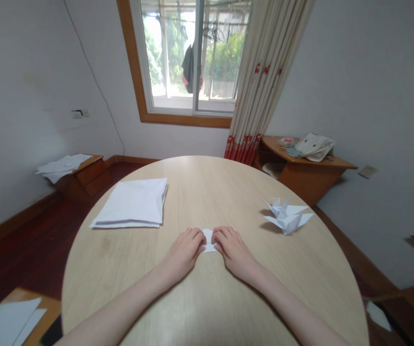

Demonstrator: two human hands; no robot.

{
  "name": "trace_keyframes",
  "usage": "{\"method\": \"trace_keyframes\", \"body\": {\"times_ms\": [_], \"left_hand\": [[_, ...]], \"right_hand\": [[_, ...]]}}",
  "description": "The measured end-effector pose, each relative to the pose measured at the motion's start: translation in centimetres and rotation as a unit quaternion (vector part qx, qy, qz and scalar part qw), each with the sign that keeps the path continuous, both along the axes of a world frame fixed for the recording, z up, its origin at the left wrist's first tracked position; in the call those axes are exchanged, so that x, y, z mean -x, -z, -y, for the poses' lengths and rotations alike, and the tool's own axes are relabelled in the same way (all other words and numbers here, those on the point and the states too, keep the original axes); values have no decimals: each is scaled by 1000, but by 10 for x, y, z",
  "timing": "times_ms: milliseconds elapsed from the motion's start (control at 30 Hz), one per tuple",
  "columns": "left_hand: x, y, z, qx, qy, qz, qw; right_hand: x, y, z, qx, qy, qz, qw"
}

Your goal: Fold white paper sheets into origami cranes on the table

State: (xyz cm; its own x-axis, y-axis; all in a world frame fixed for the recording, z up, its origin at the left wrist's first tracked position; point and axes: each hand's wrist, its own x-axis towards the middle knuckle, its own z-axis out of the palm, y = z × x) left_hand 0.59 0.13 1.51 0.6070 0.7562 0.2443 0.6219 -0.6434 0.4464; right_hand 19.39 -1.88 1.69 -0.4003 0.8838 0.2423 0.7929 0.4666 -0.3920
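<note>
A small piece of folded white paper (209, 248) lies on the round wooden table (207, 302), mostly covered by my fingers. From its left side my left hand (188, 247) grips it with curled fingers. My right hand (231, 247) holds the opposite side the same way, with a narrow strip of paper showing between the two hands. To the right, folded paper cranes (286, 218) rest on the tabletop. A stack of white paper sheets (131, 202) lies to the left, beyond my left hand.
Beyond the table are a window (194, 57) and a patterned curtain (264, 81). A low cabinet (90, 178) with papers stands at left, and a wooden desk (308, 175) with a cloth bag (315, 146) at right. More paper sheets (7, 322) lie at lower left.
</note>
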Motion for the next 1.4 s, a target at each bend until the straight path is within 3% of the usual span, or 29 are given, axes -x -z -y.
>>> {"method": "trace_keyframes", "body": {"times_ms": [400,633,933,1100,1400], "left_hand": [[9,-2,-6,22,54,33,998],[12,-4,-5,25,56,36,998],[11,-7,1,-38,54,-18,998],[10,-5,2,-58,48,-26,997],[6,-11,11,-105,47,-86,990]], "right_hand": [[-16,-3,-9,60,22,3,998],[-26,-2,-15,86,-11,-29,996],[-29,7,-17,62,-72,-107,990],[-28,13,-19,69,-97,-67,991],[-20,9,-6,40,-65,-12,997]]}}
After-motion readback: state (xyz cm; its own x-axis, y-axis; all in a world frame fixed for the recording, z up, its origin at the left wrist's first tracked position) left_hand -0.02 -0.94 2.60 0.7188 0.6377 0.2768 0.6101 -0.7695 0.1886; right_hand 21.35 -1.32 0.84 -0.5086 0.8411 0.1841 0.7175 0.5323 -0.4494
